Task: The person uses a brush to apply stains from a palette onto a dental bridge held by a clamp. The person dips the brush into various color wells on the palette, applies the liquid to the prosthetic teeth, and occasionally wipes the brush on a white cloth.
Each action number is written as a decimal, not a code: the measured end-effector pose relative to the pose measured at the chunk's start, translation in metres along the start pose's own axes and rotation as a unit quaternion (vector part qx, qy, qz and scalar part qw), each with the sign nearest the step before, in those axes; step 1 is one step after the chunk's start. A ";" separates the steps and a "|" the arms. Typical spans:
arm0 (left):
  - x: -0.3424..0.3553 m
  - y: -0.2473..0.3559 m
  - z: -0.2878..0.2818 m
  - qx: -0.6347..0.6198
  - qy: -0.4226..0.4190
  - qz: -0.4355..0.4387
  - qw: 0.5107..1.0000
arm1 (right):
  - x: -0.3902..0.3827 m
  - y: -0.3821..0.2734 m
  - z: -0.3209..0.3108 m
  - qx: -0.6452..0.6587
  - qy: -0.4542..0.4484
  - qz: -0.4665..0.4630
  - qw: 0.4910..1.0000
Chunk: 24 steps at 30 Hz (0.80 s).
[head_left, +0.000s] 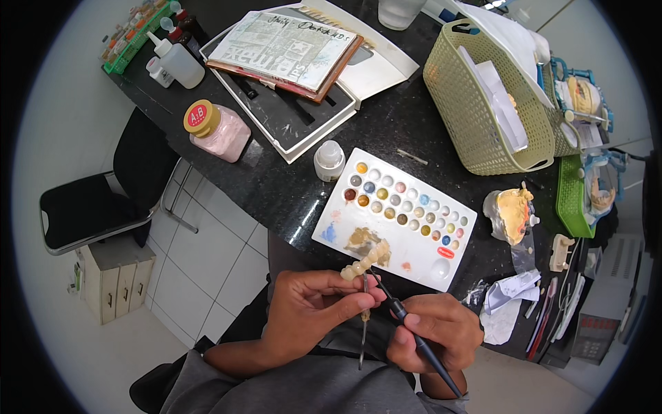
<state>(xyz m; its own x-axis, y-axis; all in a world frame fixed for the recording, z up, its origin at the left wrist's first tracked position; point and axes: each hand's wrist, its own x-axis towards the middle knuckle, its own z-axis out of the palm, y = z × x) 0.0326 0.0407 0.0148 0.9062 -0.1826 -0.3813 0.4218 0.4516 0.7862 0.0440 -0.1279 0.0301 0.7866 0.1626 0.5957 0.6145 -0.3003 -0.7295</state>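
Note:
My left hand (317,307) is closed around a thin metal instrument (363,338), pinched between thumb and fingers. At its upper end sits a cream-coloured dental bridge (365,261), a curved row of teeth, held above the lower edge of a white paint palette (420,265). In a pen grip, my right hand (441,331) holds a black-handled fine brush (420,345). The brush's tip points up and left, close to the bridge; whether they touch I cannot tell. Rows of small coloured wells fill the palette, and brown and blue smears lie on its flat part.
A small white bottle (329,161) stands beside the palette. Farther left are a pink-filled jar (217,131) and a squeeze bottle (178,62). A notebook (286,52) rests on a case. To the right are a plastic basket (476,103), a dental model (509,215) and crumpled paper (512,291).

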 end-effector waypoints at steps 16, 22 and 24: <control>0.000 0.002 0.003 -0.017 -0.001 -0.005 1.000 | -0.002 0.002 -0.004 0.009 -0.017 -0.019 1.000; -0.001 0.001 0.003 -0.023 0.003 -0.002 1.000 | -0.002 0.002 -0.003 0.019 -0.019 -0.020 0.999; -0.001 0.000 0.003 -0.017 0.003 -0.005 1.000 | -0.001 -0.001 0.000 0.020 -0.001 0.013 1.000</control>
<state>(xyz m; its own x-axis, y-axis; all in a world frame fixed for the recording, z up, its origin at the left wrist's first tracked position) 0.0323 0.0381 0.0169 0.9022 -0.1814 -0.3914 0.4286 0.4797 0.7656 0.0425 -0.1281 0.0308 0.8030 0.1567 0.5751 0.5950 -0.2662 -0.7583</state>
